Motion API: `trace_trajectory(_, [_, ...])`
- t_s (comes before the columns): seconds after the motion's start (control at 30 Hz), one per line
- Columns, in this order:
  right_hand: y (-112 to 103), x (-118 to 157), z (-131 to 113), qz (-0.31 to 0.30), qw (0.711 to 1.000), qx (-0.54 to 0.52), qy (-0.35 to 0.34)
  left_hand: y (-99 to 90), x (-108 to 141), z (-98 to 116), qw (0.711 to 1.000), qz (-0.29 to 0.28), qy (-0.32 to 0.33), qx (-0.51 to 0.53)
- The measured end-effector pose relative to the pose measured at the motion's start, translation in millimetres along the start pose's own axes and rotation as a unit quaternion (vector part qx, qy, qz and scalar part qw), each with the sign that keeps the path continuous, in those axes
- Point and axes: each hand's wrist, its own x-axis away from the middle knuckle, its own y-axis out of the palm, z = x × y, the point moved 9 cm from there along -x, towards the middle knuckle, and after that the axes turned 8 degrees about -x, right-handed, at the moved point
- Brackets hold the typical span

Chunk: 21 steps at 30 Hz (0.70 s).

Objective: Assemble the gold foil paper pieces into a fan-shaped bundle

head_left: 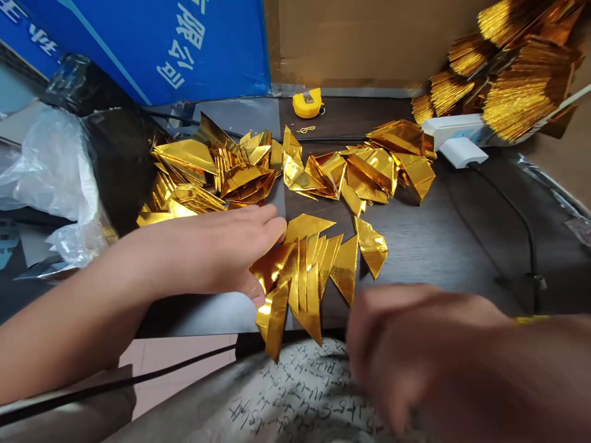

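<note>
My left hand rests at the near edge of the dark table, its thumb and fingers around the left end of a fanned row of folded gold foil papers. The lowest pieces jut past the table edge. Smeared by motion, my right hand is at the lower right, above my lap; its fingers cannot be made out. Behind the left hand lies a heap of folded gold foil pieces. A second loose pile of gold pieces stretches to the right.
A yellow tape measure sits at the back, before a blue box panel and brown cardboard. Bundles of pleated gold foil stand at right, near a white power strip with a plugged-in charger. Plastic bags lie left.
</note>
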Motion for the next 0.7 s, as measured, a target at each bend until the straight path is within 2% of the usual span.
trace_trajectory(0.07, [12,-13,1,0.000,0.998,-0.059,-0.037,5.6,-3,-2,0.999,-0.022,-0.025,0.005])
trace_trajectory(0.13, [27,-19,0,-0.015,0.993,-0.062,-0.096,6.2,-8,-2,0.999,-0.017,-0.043,0.001])
trace_trajectory(0.2, [46,-17,9,-0.031,0.993,0.051,-0.098,6.8,-14,-1,0.998,-0.010,-0.051,-0.019])
trace_trajectory(0.3, [68,-6,12,-0.048,0.986,0.106,-0.121,10.7,-20,2,0.997,-0.008,-0.048,-0.053])
trace_trajectory(0.43, [76,2,14,-0.030,0.985,0.126,-0.116,15.3,-24,2,0.998,-0.001,-0.030,-0.063])
trace_trajectory(0.53, [76,0,15,-0.026,0.986,0.124,-0.107,12.0,-24,-4,0.999,0.000,-0.021,-0.026])
trace_trajectory(0.7, [68,-5,22,0.008,0.993,0.093,-0.071,-20.1,-11,-15,0.996,0.058,-0.011,0.064])
